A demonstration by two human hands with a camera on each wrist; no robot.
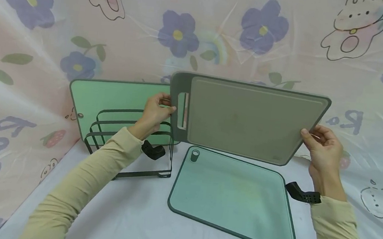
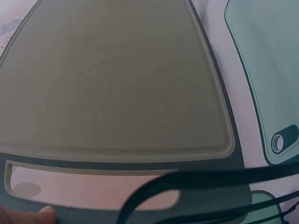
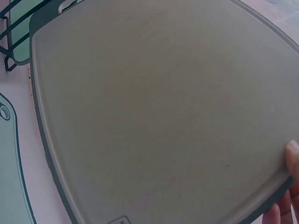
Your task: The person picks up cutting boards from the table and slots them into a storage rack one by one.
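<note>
A grey-brown cutting board with a dark rim and a slotted handle is held up on its long side, tilted, above the table. My left hand pinches its handle end beside the slot. At the opposite short edge my right hand grips it, thumb on the near face and fingers behind. Close by the left hand stands a dark wire rack with several loops. In the rack's rear a light green board stands upright. A pale teal board with a round hole in one corner lies flat below.
The white-covered table runs up to a patterned cloth backdrop with flowers and cartoon animals behind and at both sides. The rack's loops rise right beside the left forearm.
</note>
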